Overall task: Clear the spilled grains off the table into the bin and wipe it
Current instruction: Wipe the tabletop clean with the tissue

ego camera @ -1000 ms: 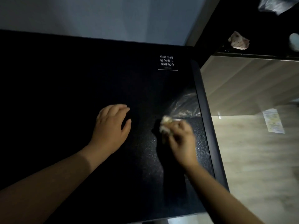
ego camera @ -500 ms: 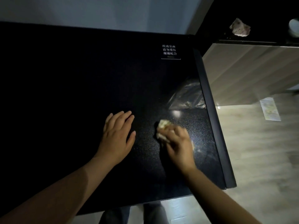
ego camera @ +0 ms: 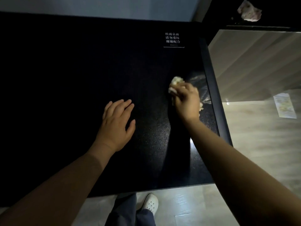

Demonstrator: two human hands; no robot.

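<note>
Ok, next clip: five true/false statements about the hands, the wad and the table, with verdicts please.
1. The right hand grips a crumpled wad. True.
2. The left hand holds a brush. False: it rests flat on the table, holding nothing.
3. The crumpled wad is near the table's left edge. False: it is near the right edge.
4. White printed text marks the table's far right part. True.
5. The two hands touch each other. False: they are apart.

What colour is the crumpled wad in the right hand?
Pale cream-white wad, gripped by the right hand; head view.
</note>
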